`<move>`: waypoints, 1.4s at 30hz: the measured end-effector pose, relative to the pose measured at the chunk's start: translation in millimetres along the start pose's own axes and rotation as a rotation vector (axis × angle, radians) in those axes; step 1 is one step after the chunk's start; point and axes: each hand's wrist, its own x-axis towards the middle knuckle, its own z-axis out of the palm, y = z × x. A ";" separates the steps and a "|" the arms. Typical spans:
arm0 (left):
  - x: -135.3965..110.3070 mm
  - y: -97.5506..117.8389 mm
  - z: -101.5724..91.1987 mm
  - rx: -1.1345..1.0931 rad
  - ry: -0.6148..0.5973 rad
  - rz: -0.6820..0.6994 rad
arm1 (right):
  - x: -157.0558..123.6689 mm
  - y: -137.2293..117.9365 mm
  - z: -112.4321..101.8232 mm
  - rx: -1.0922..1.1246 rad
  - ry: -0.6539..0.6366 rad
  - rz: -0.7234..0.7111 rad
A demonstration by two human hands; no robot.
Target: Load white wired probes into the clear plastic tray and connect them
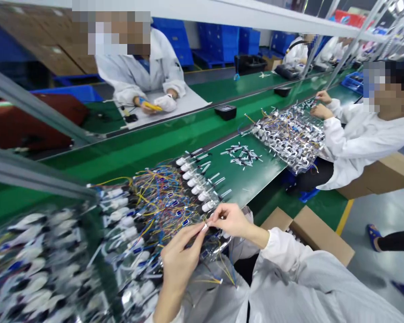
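Observation:
My left hand [181, 253] and my right hand [230, 220] meet at their fingertips over the near edge of the green bench [252, 179]. Both pinch one small white part [205, 227] between thumb and fingers. Just beyond lies a tangle of yellow, blue and red wires [158, 202] tied to several white connector pieces. A row of white connectors [197, 181] sits on the bench above my right hand.
A green conveyor belt [148, 146] runs across the middle with black boxes [225, 111] on it. A person in white sits opposite at a white mat [175, 105]. Another person works at the right over a heap of wired parts [289, 134]. Cardboard boxes [309, 233] stand on the floor.

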 end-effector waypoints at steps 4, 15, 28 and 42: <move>3.1 -3.6 0.8 -0.023 0.006 0.019 | 3.6 -6.5 -4.7 -0.017 -0.089 -0.001; -1.6 -13.4 2.5 0.062 0.057 0.093 | 6.3 4.6 -1.3 0.123 -0.042 0.023; 0.2 -11.5 9.9 -0.025 -0.049 -0.025 | 7.6 -5.7 -18.1 -0.350 -0.131 -0.138; 5.8 -26.4 19.8 0.358 -0.242 -0.007 | -78.8 17.7 -110.2 -0.491 -0.103 0.137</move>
